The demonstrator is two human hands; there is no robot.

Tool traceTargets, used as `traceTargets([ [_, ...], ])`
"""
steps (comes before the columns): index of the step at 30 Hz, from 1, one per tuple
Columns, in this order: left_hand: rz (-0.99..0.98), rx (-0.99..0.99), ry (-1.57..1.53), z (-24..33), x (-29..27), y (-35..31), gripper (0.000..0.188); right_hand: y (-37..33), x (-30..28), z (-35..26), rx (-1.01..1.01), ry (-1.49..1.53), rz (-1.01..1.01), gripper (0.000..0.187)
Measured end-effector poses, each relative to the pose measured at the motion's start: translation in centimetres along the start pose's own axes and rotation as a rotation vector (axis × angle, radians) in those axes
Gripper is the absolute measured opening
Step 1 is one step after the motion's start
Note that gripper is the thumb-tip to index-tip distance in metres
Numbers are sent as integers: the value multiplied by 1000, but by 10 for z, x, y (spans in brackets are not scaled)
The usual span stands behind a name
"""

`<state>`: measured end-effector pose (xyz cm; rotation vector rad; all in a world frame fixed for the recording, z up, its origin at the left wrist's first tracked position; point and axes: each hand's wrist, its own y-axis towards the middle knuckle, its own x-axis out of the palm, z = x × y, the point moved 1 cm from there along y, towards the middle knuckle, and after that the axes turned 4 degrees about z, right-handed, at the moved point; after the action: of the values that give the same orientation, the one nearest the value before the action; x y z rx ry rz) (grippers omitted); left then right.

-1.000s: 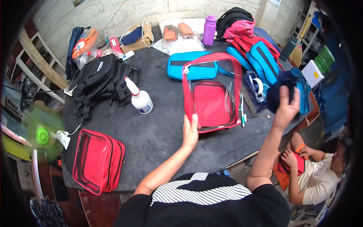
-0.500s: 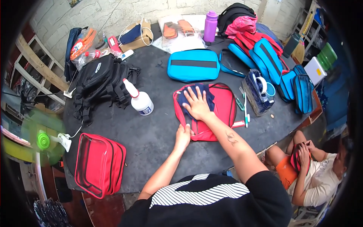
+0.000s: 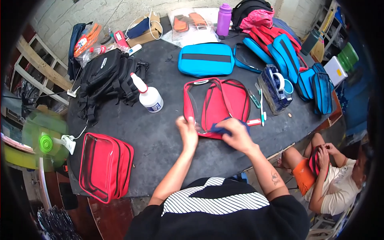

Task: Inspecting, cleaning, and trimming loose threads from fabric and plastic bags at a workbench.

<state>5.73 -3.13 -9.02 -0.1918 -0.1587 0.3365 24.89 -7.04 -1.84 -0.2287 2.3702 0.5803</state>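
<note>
A red bag [image 3: 211, 108] with a clear panel and black zipper trim lies opened out on the dark table in front of me. My left hand [image 3: 188, 134] pinches its near left edge, thumb on top. At the near right edge, my right hand [image 3: 239, 135] is closed on a dark blue cloth [image 3: 219, 128], which bunches under the fingers and touches the bag. A white spray bottle [image 3: 151, 101] with a red-collared nozzle stands left of the bag. Just right of it lie a toothbrush [image 3: 262, 105] and a small red-and-white piece [image 3: 253, 122].
Another red clear-front bag [image 3: 100, 168] stands at the table's left edge. A blue bag [image 3: 206, 60] lies beyond, with a tape dispenser [image 3: 275, 90] and more blue bags [image 3: 284, 58] rightward. A black backpack [image 3: 108, 80] sits far left. A seated person [image 3: 336, 184] handles a red item at right.
My right hand has drawn the cloth from the bag's upper middle down to its near right edge, fingers curling from flat to closed. My left hand keeps to the near left edge.
</note>
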Motion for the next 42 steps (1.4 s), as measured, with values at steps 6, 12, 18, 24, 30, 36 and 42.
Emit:
traceTargets([
  [6, 510, 918, 589, 92, -71, 96, 83, -21, -87, 18, 326, 300, 867, 34],
  [12, -530, 453, 526, 128, -89, 132, 61, -21, -71, 21, 277, 234, 744, 33],
  [18, -1101, 546, 672, 138, -69, 70, 41, -12, -68, 13, 293, 240, 696, 32],
  [24, -996, 803, 876, 130, -68, 72, 34, 2, -61, 20, 229, 180, 680, 32],
  [30, -327, 621, 120, 120, -68, 122, 46, 18, -56, 22, 282, 273, 678, 35],
  [36, 398, 1158, 219, 86, -63, 97, 78, 45, -40, 4, 134, 105, 377, 50],
  [42, -74, 790, 1094, 5, -10, 47, 52, 42, 72, 38, -5, -439, -342, 65],
])
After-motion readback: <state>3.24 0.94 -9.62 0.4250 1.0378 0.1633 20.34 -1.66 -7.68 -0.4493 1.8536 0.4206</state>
